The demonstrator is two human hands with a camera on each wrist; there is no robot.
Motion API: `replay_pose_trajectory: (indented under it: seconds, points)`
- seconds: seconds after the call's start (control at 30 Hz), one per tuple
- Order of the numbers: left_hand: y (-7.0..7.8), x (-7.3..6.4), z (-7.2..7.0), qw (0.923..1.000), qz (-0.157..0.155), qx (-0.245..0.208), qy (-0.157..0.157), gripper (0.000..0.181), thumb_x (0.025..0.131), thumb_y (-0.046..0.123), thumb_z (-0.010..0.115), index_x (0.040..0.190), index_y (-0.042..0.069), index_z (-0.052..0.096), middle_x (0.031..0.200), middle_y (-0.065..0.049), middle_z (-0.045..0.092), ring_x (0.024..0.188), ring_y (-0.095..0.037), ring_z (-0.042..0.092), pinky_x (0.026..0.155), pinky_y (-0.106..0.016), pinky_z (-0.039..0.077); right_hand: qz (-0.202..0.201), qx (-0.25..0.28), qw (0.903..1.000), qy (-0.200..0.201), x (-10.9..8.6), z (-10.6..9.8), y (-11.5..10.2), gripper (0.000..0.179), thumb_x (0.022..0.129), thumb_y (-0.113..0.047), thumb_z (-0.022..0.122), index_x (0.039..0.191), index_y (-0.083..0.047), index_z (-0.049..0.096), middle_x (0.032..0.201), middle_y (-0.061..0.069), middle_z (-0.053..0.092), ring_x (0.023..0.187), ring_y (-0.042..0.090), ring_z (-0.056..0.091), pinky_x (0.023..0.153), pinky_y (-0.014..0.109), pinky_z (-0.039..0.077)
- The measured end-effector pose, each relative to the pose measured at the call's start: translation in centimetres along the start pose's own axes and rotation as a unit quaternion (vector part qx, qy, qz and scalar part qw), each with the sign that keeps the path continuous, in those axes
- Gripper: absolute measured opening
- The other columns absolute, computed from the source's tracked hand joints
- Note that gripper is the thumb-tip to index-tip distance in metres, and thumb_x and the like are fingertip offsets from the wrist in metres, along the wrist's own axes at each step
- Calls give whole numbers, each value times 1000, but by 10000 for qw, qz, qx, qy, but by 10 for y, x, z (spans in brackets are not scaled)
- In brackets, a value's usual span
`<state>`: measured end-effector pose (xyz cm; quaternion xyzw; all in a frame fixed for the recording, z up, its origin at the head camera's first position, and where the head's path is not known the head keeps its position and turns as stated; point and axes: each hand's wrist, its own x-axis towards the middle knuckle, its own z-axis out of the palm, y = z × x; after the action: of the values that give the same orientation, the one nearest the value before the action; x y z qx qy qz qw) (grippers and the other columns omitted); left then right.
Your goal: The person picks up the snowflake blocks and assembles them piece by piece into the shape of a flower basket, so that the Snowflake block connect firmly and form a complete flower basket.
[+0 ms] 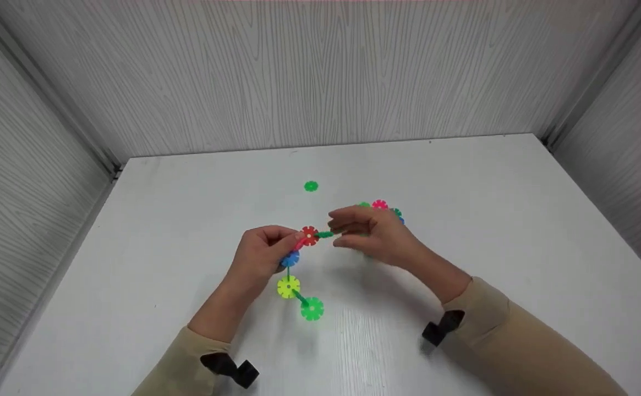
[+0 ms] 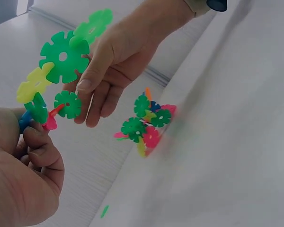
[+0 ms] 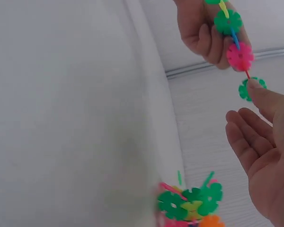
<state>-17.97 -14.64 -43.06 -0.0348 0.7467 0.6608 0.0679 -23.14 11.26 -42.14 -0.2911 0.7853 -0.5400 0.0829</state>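
Observation:
My left hand [image 1: 257,256] pinches a chain of notched plastic discs near its blue disc [image 1: 290,258] and pink disc [image 3: 239,56]. From there the chain hangs toward me through a yellow disc [image 1: 289,286] to a light green disc [image 1: 312,309]. At its other end, a red disc [image 1: 309,235] joins a green disc [image 1: 324,234] seen edge-on. My right hand [image 1: 378,234] is beside that end disc, thumb and fingers spread apart, fingertips right at its edge. In the right wrist view the thumb overlaps this disc.
A pile of mixed discs [image 2: 151,118] lies on the white table [image 1: 188,198] beyond my right hand, which partly hides it in the head view. One loose green disc [image 1: 311,186] lies farther back. Pale wood-grain panels [image 1: 320,71] enclose the table's back and sides.

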Motion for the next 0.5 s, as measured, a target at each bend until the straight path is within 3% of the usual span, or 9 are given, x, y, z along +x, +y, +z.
replay_pose_trajectory:
  seconds: [0.13, 0.27, 0.5]
  points:
    - [1, 2, -8, 9997, -19, -175, 162, 16, 101, 20, 75, 110, 7, 79, 92, -14, 70, 70, -19, 56, 61, -20, 50, 298, -633, 9974, -178, 40, -30, -3, 34, 98, -19, 79, 132, -15, 74, 124, 0, 74, 115, 16, 70, 100, 32, 57]
    - [-2, 1, -12, 9998, -98, -152, 128, 16, 102, 19, 74, 111, 7, 78, 93, -15, 70, 70, -20, 55, 62, -20, 50, 779, -1204, 9880, -579, 87, -47, 9, 33, 101, -21, 75, 134, -17, 73, 131, -2, 72, 125, 18, 65, 107, 37, 54]
    - [-5, -3, -16, 9996, -210, -130, 158, 17, 101, 21, 75, 112, 8, 78, 96, -15, 71, 71, -20, 55, 63, -20, 51, 1578, -2187, 9498, -1585, 139, -43, 33, 43, 107, -17, 65, 150, -19, 62, 156, 4, 55, 149, 29, 44, 119, 48, 42]
